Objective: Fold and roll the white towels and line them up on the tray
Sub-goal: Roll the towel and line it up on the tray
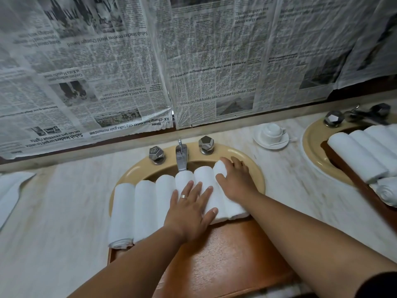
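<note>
Several rolled white towels (pixel 144 209) lie side by side on a brown wooden tray (pixel 225 261) set across a tan sink. My left hand (pixel 191 209) lies flat, fingers spread, on the rolls near the middle of the row. My right hand (pixel 235 181) rests on the rightmost roll (pixel 233 208), its fingers bent over the roll's far end and right side. Both forearms reach in from the bottom edge.
The tan sink (pixel 257 168) has a chrome tap (pixel 181 155) and two knobs behind the towels. A white cup and saucer (pixel 271 135) stand on the marble counter. A second tray with rolled towels (pixel 363 155) sits at right. Flat white cloth (pixel 10 190) lies at left. Newspaper covers the wall.
</note>
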